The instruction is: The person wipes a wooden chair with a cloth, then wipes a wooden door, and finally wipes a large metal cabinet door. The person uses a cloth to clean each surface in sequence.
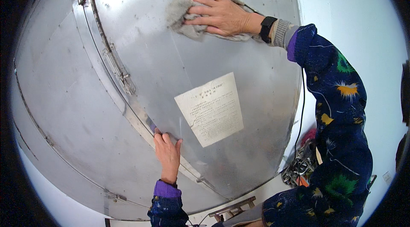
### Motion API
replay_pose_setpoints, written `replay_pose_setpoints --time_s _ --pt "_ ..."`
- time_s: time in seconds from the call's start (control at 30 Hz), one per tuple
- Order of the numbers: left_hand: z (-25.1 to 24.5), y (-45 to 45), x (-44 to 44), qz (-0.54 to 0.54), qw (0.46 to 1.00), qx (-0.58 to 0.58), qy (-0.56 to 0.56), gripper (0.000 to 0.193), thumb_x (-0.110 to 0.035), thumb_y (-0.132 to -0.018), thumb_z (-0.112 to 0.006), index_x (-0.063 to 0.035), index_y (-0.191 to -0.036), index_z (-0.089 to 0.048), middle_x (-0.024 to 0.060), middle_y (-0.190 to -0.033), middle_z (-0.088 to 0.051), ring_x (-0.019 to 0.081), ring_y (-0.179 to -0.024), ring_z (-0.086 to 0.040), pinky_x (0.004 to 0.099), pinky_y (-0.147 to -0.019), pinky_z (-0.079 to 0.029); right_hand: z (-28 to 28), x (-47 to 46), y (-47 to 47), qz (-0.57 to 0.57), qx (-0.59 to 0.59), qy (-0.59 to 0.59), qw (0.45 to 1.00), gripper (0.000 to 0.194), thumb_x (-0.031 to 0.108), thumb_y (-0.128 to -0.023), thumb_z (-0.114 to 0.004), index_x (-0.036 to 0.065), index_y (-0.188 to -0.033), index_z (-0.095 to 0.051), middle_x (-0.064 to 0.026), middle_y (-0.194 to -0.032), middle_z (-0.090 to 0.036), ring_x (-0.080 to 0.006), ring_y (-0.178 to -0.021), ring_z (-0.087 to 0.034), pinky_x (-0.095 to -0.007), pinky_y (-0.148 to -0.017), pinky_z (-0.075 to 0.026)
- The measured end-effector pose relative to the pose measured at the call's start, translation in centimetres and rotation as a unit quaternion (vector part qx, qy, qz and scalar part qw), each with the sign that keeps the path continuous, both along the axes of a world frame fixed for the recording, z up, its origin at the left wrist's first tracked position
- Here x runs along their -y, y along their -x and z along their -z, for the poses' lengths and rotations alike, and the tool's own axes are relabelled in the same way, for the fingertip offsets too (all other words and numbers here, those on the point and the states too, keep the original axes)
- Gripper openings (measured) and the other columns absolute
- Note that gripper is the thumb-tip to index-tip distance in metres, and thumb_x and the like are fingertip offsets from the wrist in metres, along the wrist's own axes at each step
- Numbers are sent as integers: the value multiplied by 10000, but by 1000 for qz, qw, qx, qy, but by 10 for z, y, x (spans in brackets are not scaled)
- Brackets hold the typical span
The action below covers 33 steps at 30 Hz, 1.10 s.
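My right hand [224, 15] lies spread over a crumpled grey cloth [181, 15], pressing it against the upper part of a large stainless-steel door panel [230, 57]. A black band circles that wrist. Lower down, my left hand [168, 151] rests at the long seam along the panel's edge, thumb apart from the fingers and no loose thing in it. Its fingertips touch the metal near the seam; whether they hook behind the edge I cannot tell. Between the hands, a sheet of printed paper [213, 111] is stuck on the panel at a tilt.
A metal latch [120, 73] and a long rod handle [96, 15] run beside the seam. Another steel panel [77, 105] extends left. At right are a white wall [339, 9], a hanging black cable [302, 108] and piled clutter [301, 163]. A wooden stool or rack [235, 209] stands below.
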<state>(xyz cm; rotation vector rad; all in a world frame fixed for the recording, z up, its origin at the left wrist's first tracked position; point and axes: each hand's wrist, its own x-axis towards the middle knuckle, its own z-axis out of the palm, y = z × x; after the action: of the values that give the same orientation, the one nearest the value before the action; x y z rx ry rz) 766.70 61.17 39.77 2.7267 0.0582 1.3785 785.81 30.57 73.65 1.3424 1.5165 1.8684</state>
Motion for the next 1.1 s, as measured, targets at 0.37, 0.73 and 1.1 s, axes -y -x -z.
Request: replay_pose_setpoints --time_s 0.37,0.73,1.1 --pt "-7 15 -13 46 996 -79 2 559 -97 -672 -848 -23 -1078 -471 235 -1295 -447 404 -1134 -522 415 -863 -504 -103 -55 23 -133 -50 -306 941 333 187 -905 -555 -6 -1172 -611 -203 -1245 -567 -401 -1177 -506 -491 -1067 -367" --pt "-1 9 -15 57 998 -26 -15 542 -91 -660 -841 -20 -1056 -477 211 -1155 -461 385 -1052 -524 423 -803 -510 61 -66 47 22 -56 178 982 489 231 -837 -679 250 -1315 -580 -42 -1369 -531 -271 -1414 -381 -517 -1201 -248" --pt "0 8 -17 38 998 -57 -11 540 -115 -649 -852 -30 -1036 -486 188 -1101 -458 371 -1040 -524 418 -792 -503 -90 -141 55 -116 -41 -228 966 386 285 -914 -578 92 -1246 -615 -153 -1299 -576 -363 -1247 -506 -566 -1097 -317"
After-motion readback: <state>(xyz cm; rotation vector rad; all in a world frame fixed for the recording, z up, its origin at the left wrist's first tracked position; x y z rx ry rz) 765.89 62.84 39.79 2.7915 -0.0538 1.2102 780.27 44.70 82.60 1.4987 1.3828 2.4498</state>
